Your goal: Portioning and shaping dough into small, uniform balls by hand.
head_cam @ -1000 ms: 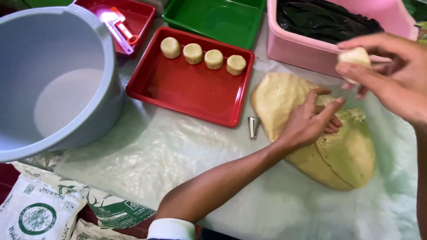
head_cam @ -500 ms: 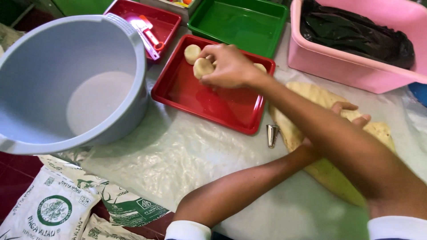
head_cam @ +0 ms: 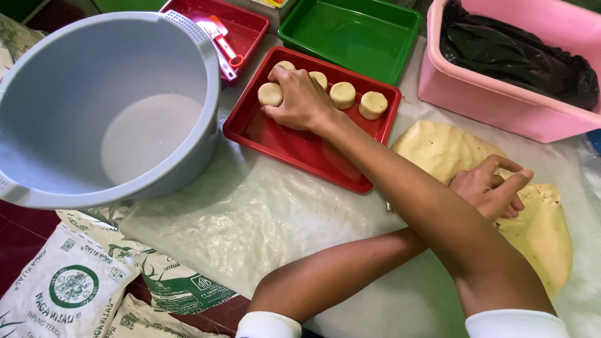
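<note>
The right hand [head_cam: 300, 100], which a second ago was held up over the dough slab [head_cam: 538, 231] with a shaped piece pinched in it, has crossed over the left forearm and now rests in the red tray [head_cam: 294, 150]. Its fingers curl loosely beside a round dough piece [head_cam: 270, 94] at the far left of the tray's back row; the piece sits on the tray, so the hand looks to be letting go of it rather than gripping. That makes a fifth round in the row, one partly hidden behind the hand, and others [head_cam: 343, 95] [head_cam: 373, 105] lie to the right of it.

The left hand [head_cam: 491, 188] lies on the slab, to the right of the tray, fingers bent and pressing into the dough, holding nothing free.

Left of the tray stands a grey tub [head_cam: 75, 188], bare inside. Behind the tray, a green tray [head_cam: 350, 37] is bare too, and a second red tray [head_cam: 250, 28] holds small pink tools. Right of the tray, a pink basin [head_cam: 488, 106] holds a black plastic bag [head_cam: 513, 56].
</note>
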